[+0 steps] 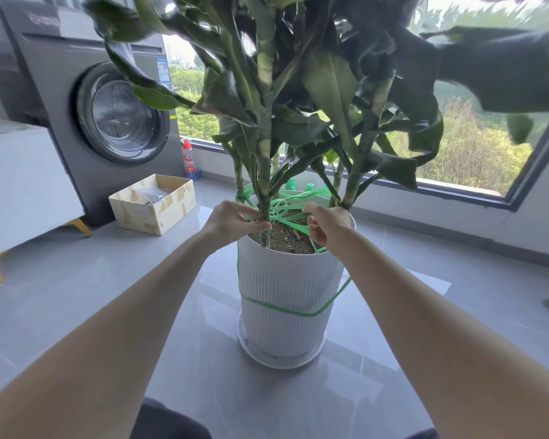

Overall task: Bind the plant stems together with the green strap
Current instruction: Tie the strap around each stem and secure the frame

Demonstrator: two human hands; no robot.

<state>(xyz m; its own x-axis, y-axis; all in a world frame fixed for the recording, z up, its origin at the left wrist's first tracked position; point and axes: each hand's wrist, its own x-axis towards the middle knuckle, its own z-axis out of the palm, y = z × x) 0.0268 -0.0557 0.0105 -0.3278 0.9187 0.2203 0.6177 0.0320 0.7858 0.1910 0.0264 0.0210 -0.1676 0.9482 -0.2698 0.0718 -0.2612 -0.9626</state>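
Strap location: The green strap (290, 224) lay in loose loops over the soil (289, 240) among the plant stems (263, 160). One turn was wound on the far-left stem, and a further run hung outside and crossed the near face of the pot (286, 280).
Left hand: The left hand (232, 218) sat at the foot of the near stem. Its fingers (253, 226) were curled and appeared to pinch the strap against that stem.
Right hand: The right hand (328, 228) was just right of the loops, over the near rim. Its fingers (314, 232) were curled on a run of strap; the exact pinch point could not be told.
Strap handling: The strap was judged light, flat, limp along its length and probably slick. It should be gripped on its flat faces, close to the stem being wrapped, and kept taut to stop it slipping.
Stem handling: The stems were judged fairly stiff yet breakable. Hold should be taken low, above the soil.
Stem axis: The long axis was near upright, and the stems fanned apart toward the top.
Strap axis: The working run lay roughly left to right between the hands.
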